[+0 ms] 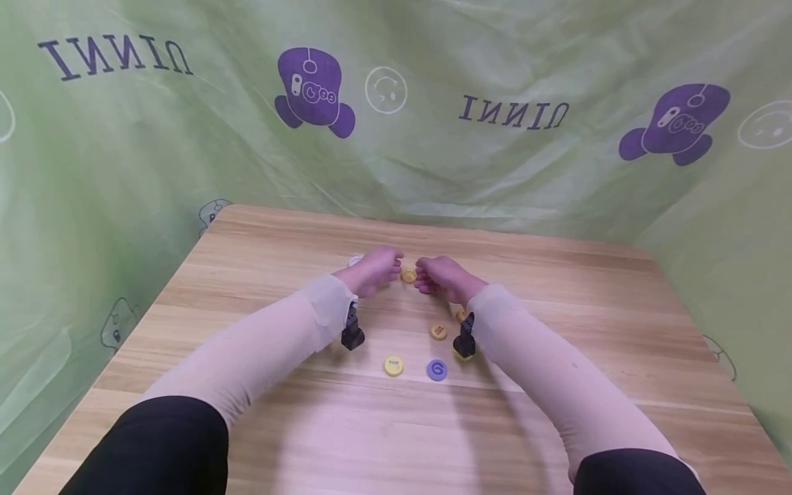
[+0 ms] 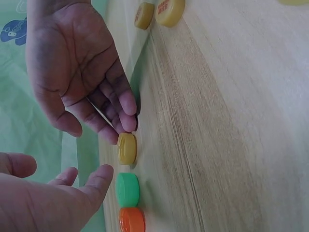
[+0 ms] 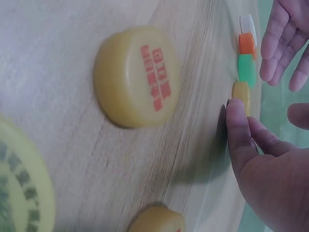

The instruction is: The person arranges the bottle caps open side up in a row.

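Observation:
A row of bottle caps lies toward the far side of the table. An amber cap (image 1: 408, 276) sits at the row's right end, between the two hands. Beside it are a green cap (image 2: 127, 189), an orange cap (image 2: 132, 219) and a white cap (image 3: 247, 28); my left hand hides the green and orange ones in the head view. My right hand (image 1: 442, 276) has its fingertips right at the amber cap, fingers extended and loosely bent. Over the row, my left hand (image 1: 375, 269) is held with fingers extended, holding nothing, nearest the green cap.
Nearer me lie another amber cap (image 1: 438, 332) with red print, a yellow cap (image 1: 393, 366) and a blue-purple cap (image 1: 436, 370). One more amber cap (image 1: 460, 315) and a yellow-green cap (image 1: 463, 356) are partly covered by the right wrist. A green curtain (image 1: 433, 179) hangs behind the wooden table (image 1: 371, 440).

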`<action>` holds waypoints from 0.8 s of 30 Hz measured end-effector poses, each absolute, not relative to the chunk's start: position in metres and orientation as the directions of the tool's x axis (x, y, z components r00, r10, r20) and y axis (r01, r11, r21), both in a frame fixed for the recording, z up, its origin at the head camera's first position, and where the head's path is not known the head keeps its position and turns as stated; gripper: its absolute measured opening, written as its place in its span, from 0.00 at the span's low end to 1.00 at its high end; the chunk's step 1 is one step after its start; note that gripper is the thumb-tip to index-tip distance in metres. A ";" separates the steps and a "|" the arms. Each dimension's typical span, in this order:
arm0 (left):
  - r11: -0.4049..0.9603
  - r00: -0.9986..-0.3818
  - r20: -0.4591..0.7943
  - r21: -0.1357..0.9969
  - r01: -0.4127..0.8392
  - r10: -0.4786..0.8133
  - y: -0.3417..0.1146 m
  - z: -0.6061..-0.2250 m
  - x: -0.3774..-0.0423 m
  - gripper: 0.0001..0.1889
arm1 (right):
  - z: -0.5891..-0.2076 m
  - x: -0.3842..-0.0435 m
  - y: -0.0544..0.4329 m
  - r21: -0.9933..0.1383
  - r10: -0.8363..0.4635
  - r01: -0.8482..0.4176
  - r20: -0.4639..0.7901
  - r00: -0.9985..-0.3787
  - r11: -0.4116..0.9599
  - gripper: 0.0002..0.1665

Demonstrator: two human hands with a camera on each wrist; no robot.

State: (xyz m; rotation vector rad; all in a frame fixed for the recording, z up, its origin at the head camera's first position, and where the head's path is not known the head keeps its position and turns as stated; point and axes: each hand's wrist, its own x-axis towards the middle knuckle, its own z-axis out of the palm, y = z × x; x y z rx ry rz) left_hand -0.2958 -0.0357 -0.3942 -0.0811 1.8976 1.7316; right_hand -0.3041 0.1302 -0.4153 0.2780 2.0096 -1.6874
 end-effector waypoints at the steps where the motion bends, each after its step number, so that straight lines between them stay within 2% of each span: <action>1: 0.158 -0.842 -0.436 0.900 -0.406 0.318 -0.036 -0.394 -0.296 0.28 | -0.415 -0.304 0.130 -0.863 -0.159 0.459 -0.494 -0.855 0.211 0.11; 18: 0.109 -0.869 -0.408 0.913 -0.394 0.281 -0.038 -0.401 -0.290 0.26 | -0.418 -0.305 0.129 -0.877 -0.160 0.452 -0.476 -0.865 0.163 0.11; 24: 0.124 -0.869 -0.392 0.920 -0.372 0.301 -0.038 -0.407 -0.284 0.24 | -0.415 -0.301 0.135 -0.885 -0.153 0.430 -0.457 -0.876 0.180 0.15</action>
